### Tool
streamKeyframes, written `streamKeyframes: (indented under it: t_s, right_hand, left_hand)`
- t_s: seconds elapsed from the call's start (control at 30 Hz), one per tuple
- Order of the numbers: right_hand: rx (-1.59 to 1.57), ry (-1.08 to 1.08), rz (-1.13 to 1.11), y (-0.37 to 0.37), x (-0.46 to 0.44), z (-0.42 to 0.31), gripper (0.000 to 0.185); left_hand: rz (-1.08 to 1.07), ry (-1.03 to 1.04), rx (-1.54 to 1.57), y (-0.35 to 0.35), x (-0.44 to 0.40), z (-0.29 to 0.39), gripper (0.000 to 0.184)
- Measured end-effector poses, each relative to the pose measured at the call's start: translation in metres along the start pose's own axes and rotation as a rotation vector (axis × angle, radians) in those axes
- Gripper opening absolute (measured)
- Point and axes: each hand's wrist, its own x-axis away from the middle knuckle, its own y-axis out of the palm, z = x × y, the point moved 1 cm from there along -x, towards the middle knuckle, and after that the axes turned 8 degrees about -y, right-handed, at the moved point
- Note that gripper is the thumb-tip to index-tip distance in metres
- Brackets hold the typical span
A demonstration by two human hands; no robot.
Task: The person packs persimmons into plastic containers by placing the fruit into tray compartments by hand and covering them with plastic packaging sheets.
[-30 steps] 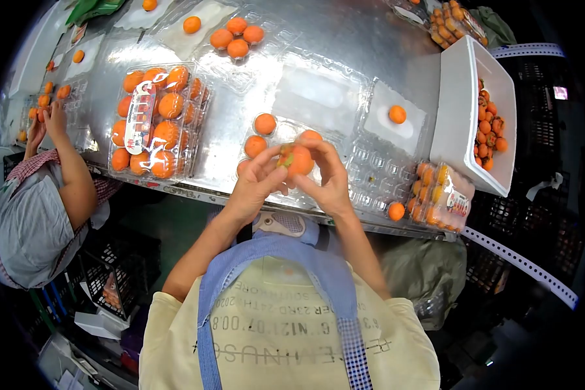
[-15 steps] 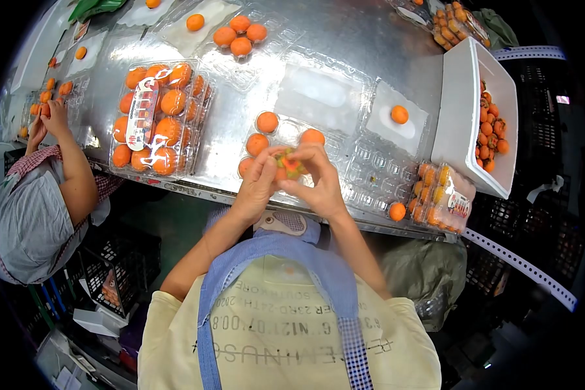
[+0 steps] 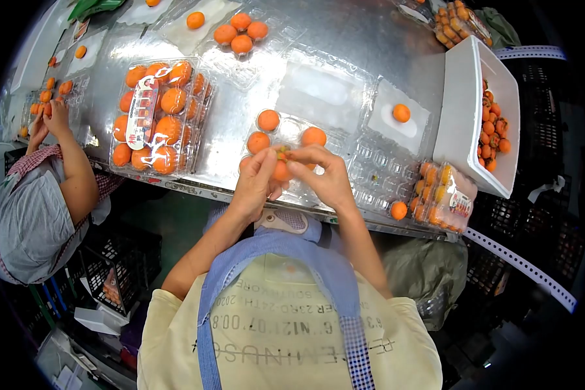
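At the worktop's near edge, curled left hand and pinching right hand grip a persimmon, likely cleaning its calyx; next move needs steadiness.

Clear trays on metal table

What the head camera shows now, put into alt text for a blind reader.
A person's left hand and right hand hold an orange fruit over a partly filled clear tray on a metal table. A labelled fruit pack stands at left, a white box of fruit at right; another person handles fruit farther left.
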Motion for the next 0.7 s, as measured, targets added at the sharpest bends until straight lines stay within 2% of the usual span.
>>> streamKeyframes:
  t_s: [0.27,0.47,0.57,0.7]
  right_hand:
    - [0.155,-0.111,0.02,0.0,0.001,0.004,0.015]
    - [0.29,-0.282,0.072,0.004,0.003,0.009,0.011]
    - [0.269,-0.251,0.087,0.008,0.004,0.007,0.011]
    - [0.132,-0.216,0.187,0.023,0.003,0.005,0.018]
  left_hand:
    - [0.02,-0.138,-0.039,0.0,0.0,0.005,0.056]
    - [0.025,-0.159,-0.05,-0.002,-0.001,0.006,0.056]
    - [0.007,-0.136,-0.036,-0.003,-0.002,0.005,0.055]
    - [-0.018,0.035,0.028,0.009,0.0,-0.004,0.047]
